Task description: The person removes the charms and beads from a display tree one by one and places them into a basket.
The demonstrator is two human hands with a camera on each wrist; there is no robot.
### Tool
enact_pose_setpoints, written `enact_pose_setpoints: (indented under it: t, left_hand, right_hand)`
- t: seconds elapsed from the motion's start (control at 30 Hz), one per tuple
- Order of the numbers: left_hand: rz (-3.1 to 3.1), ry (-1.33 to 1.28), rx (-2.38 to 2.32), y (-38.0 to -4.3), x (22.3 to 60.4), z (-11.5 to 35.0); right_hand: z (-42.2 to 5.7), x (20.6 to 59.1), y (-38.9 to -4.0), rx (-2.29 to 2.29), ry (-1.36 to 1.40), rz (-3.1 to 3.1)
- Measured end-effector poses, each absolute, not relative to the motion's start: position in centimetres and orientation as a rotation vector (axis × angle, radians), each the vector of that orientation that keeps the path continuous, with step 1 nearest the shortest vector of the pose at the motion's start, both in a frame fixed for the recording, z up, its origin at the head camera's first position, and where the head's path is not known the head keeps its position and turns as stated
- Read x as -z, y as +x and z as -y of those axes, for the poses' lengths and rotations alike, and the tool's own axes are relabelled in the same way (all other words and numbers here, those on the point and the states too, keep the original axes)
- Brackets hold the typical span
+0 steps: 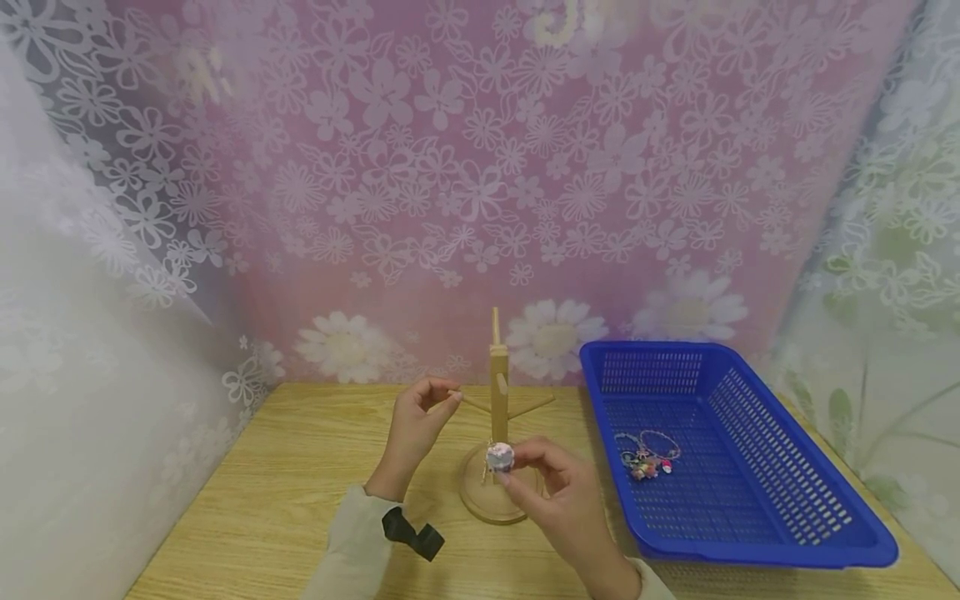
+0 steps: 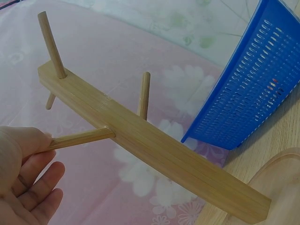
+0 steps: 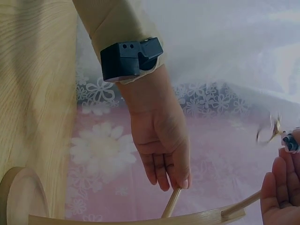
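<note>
My left hand pinches the tip of a side peg on a wooden stand between thumb and forefinger. In the left wrist view, its other fingers curl loosely below the peg. A small round pale charm is pinched in the fingertips of my right hand, in front of the stand's lower post. From the charm hangs a thin gold-coloured loop, which looks like a bracelet. The stand's round base rests on the table, partly hidden behind the right hand.
To the right stands a blue perforated plastic basket, with several beaded bracelets lying inside. More pegs, such as a right-hand peg, stick out from the post. Flowered cloth hangs behind the wood-grain table.
</note>
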State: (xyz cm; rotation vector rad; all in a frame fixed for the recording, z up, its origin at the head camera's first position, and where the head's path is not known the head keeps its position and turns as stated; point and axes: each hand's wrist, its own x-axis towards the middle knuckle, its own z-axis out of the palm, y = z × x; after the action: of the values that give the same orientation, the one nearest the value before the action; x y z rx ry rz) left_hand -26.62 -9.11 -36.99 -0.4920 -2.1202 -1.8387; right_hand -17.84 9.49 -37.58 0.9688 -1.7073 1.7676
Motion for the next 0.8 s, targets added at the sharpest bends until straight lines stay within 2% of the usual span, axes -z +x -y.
enact_pose_setpoints:
  t: [0.5, 0.8]
  left_hand:
    - [2.133, -0.482, 1.844, -26.7, 37.0, 9.3]
    - [2.116, -0.512, 1.848, -26.9, 37.2, 9.2]
  right_hand:
    - [-12.1, 37.7, -17.5, -1.898, 0.950, 1.616]
    - [-15.6, 37.6, -17.7, -1.913, 0.680, 1.716]
